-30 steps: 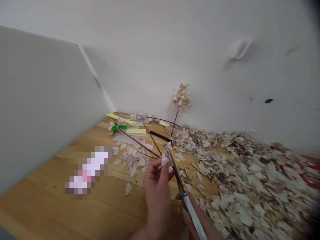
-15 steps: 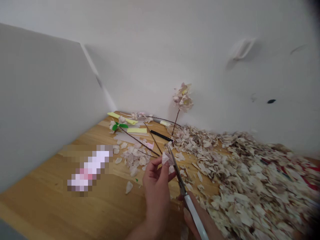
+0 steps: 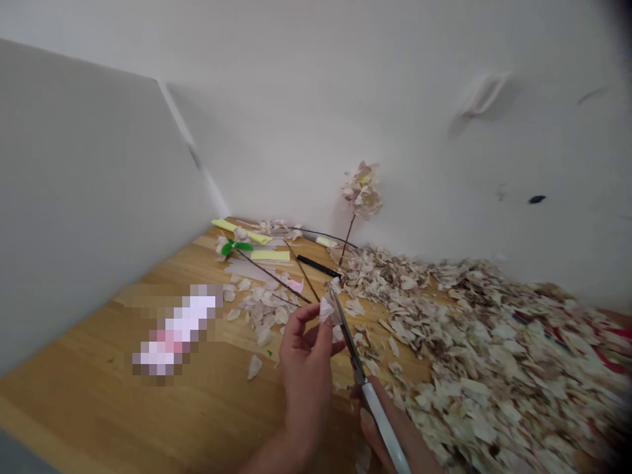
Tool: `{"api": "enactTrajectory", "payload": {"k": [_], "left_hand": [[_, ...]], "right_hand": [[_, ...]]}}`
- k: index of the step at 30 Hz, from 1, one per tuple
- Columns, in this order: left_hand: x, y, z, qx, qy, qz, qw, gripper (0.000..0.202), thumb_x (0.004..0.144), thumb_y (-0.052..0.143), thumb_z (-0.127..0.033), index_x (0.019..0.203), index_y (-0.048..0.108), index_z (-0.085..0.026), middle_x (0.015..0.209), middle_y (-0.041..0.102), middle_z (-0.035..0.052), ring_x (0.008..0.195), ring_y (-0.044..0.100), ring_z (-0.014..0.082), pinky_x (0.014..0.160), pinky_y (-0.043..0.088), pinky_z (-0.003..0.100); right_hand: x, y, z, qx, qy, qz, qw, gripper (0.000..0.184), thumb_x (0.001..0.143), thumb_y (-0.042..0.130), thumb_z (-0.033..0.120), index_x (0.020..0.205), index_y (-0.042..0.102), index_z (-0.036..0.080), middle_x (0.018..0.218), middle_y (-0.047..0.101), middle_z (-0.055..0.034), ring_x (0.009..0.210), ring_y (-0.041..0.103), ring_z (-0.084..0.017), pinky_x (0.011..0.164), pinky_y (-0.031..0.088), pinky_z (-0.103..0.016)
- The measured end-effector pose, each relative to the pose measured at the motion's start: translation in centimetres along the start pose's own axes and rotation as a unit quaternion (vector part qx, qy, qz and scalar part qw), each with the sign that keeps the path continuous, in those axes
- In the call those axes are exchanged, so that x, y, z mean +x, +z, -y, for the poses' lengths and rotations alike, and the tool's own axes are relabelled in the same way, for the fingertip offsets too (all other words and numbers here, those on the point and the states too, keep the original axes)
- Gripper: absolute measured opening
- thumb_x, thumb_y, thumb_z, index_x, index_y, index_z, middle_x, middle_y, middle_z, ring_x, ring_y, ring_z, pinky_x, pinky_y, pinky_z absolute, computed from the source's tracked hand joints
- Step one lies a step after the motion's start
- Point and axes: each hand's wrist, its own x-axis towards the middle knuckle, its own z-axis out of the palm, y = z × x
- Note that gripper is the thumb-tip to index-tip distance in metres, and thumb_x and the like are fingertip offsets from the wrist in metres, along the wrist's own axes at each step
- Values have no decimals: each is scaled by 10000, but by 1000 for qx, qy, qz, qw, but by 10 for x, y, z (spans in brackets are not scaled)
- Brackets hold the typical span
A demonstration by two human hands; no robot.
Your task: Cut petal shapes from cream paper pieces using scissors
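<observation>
My left hand [image 3: 306,368] pinches a small pale paper petal [image 3: 326,309] between thumb and fingertips, held up above the wooden table [image 3: 89,401]. In my right hand [image 3: 395,438] I grip scissors [image 3: 363,378] with a white handle; their blades point up and away, with the tips right beside the petal. Loose cut petals [image 3: 261,309] lie on the wood just beyond my left hand, among thin dark wire stems [image 3: 271,276].
A big heap of paper scraps [image 3: 494,342] covers the table's right half. A paper flower on a stem [image 3: 360,191] leans on the back wall. Yellow paper strips [image 3: 269,256], green leaves [image 3: 236,248] and a black pen [image 3: 318,267] lie at the back. A white panel [image 3: 89,197] stands left.
Both hands stay almost still with petal and scissors; the left hand's fingers shift slightly on the petal. The view drifts a little.
</observation>
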Motion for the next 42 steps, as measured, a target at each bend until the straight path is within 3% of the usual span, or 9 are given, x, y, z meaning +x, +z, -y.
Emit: {"api": "enactTrajectory", "payload": {"k": [19, 24, 28, 34, 39, 42], "left_hand": [[6, -7, -2, 33, -13, -13, 999, 215, 662, 683, -310, 807, 606, -171, 745, 687, 31, 697, 670, 181, 537, 547, 261], [8, -10, -4, 36, -16, 1, 999, 212, 656, 686, -328, 795, 621, -182, 751, 694, 26, 718, 666, 184, 550, 544, 266], [10, -12, -6, 38, -23, 6, 999, 207, 639, 698, -331, 767, 630, -183, 730, 688, 18, 694, 658, 172, 549, 544, 262], [11, -14, -11, 40, -36, 12, 998, 225, 629, 706, -326, 767, 626, -167, 730, 678, 28, 675, 645, 161, 541, 548, 260], [11, -15, -16, 47, -42, 16, 998, 204, 638, 698, -307, 768, 626, -167, 729, 669, 28, 673, 631, 150, 546, 544, 249], [12, -16, -18, 59, -49, 16, 997, 213, 636, 698, -304, 777, 624, -163, 718, 660, 28, 663, 618, 144, 549, 542, 250]], "right_hand": [[-1, 0, -13, 26, -2, 10, 1000, 226, 887, 503, 309, 1082, 553, 206, 1125, 570, -54, 901, 589, -174, 761, 503, -365], [-1, 2, -18, 45, -16, 32, 998, 178, 811, 530, 329, 966, 577, 256, 831, 659, 1, 689, 624, -151, 637, 526, -257], [3, 0, -15, 17, -8, 48, 999, 136, 713, 542, 309, 833, 573, 253, 643, 632, 20, 547, 588, -155, 513, 496, -222], [4, -4, -8, -16, -22, 35, 999, 167, 701, 521, 321, 834, 583, 243, 646, 648, 2, 566, 596, -166, 527, 494, -230], [1, -1, -20, -35, -20, 11, 999, 302, 718, 522, 362, 975, 603, 223, 775, 702, -40, 655, 645, -184, 599, 525, -251], [-1, -1, -25, -38, -18, 2, 999, 296, 714, 539, 376, 953, 624, 225, 838, 718, -62, 724, 667, -202, 645, 540, -271]]}}
